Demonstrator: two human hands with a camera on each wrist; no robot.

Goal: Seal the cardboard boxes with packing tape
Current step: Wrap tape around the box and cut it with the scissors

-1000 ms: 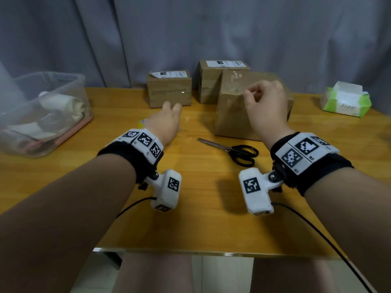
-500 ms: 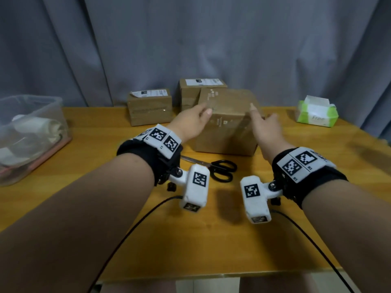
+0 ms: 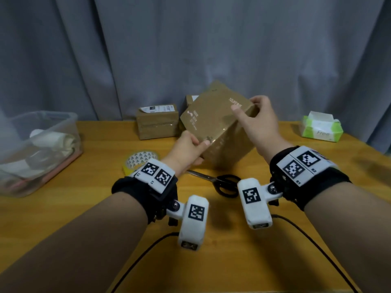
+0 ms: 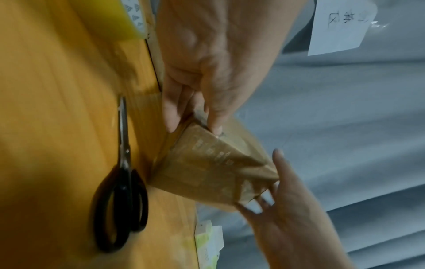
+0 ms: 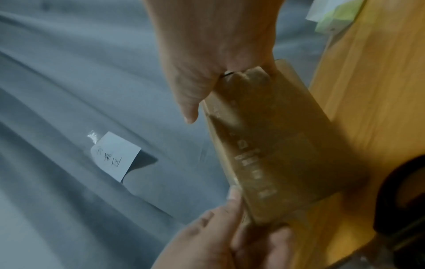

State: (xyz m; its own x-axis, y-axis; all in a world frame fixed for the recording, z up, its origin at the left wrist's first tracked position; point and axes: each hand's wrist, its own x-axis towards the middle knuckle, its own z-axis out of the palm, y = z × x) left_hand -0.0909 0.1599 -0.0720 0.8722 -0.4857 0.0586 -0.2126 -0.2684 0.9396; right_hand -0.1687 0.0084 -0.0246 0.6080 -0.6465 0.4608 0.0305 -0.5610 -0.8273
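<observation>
A brown cardboard box [image 3: 213, 123] is tilted up on one edge at mid-table, both hands on it. My left hand [image 3: 188, 149] grips its near lower corner, thumb on top [image 4: 215, 125]. My right hand [image 3: 256, 121] grips the upper right corner, fingers curled over the far edge. The same box [image 5: 271, 160] fills the right wrist view between both hands. A yellow roll of packing tape [image 3: 140, 160] lies flat on the table just left of my left wrist. Black scissors [image 3: 222, 182] lie shut in front of the box.
Two more small cardboard boxes [image 3: 157, 121] stand at the back by the grey curtain. A clear plastic bin [image 3: 38, 149] sits at the far left, a green tissue pack [image 3: 321, 129] at the far right. Cables trail from the wrist cameras across the near table.
Both hands closed on the box and tipped it up off its base, turning it. The left hand came over from the left side, and the tape roll now shows.
</observation>
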